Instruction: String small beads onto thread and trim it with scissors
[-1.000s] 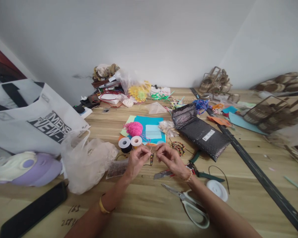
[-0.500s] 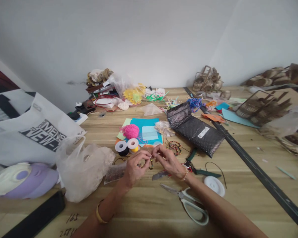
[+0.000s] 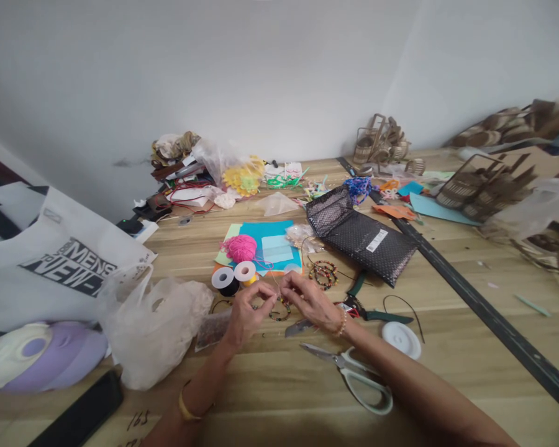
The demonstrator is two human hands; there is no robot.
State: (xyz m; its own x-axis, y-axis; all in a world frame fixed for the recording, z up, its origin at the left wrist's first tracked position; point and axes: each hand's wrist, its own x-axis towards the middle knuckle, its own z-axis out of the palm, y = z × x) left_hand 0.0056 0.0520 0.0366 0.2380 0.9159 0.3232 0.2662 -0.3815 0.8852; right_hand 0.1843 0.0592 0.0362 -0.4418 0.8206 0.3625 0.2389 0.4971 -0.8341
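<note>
Beaded strand [image 3: 279,308], small multicoloured beads on fine cord, hangs in a loop at frame centre between both hands, just above the wooden table [image 3: 447,347]; judged partly strung or being tied off, since its ends are pinched rather than let go. Left hand [image 3: 245,311]: fingers curled shut, thumb and forefinger nipping the thread end. Right hand [image 3: 310,299]: likewise closed in a pinch on the other end, fingertips nearly meeting the left's. Finished beaded rings [image 3: 323,274], stiff and round, lie just above right of the hands. Two thread spools [image 3: 235,275], one black and one white, stand above left. Pink yarn ball [image 3: 240,248], fuzzy, rests on flat blue paper sheets [image 3: 274,239]. Scissors [image 3: 354,375], steel blades and pale loop handles, lie lower right. Crinkled clear plastic bag [image 3: 153,326] sits left; glossy black padded mailer [image 3: 361,236] upper right.
</note>
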